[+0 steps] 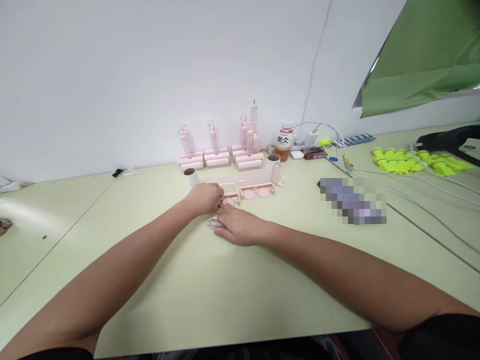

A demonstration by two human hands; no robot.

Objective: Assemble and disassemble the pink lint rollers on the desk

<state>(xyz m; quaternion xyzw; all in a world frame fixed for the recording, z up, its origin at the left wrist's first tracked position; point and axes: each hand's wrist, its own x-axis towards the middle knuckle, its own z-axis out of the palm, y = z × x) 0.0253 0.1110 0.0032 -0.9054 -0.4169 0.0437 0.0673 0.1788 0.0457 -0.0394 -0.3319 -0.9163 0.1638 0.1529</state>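
Here, in the head view, both bare arms stretch forward over the pale green table (210, 295) and the hands meet near its middle. The left hand (204, 197) is curled, fingers bent down onto the near edge of a shallow pink tray (247, 187) that holds small round pink discs (264, 191); whether the fingertips actually pinch a piece I cannot tell, since the knuckles hide them. The right hand (240, 226) lies lower and nearer the body, palm down, fingers fairly flat and closed together, pressing on a small crinkled clear wrapper (212, 223) whose end pokes out to the left of the fingers. The two hands touch at the fingertips.

The tray lies just beyond and slightly right of the left hand, its long axis running left to right across the table; the left hand is the nearer one to it. Two cardboard tubes (191, 176) stand at the tray's ends. Behind, against the wall, stands a row of pink lint rollers (219, 150), with a drink bottle (284, 142) to their right and yellow-green parts (412, 161) further right.
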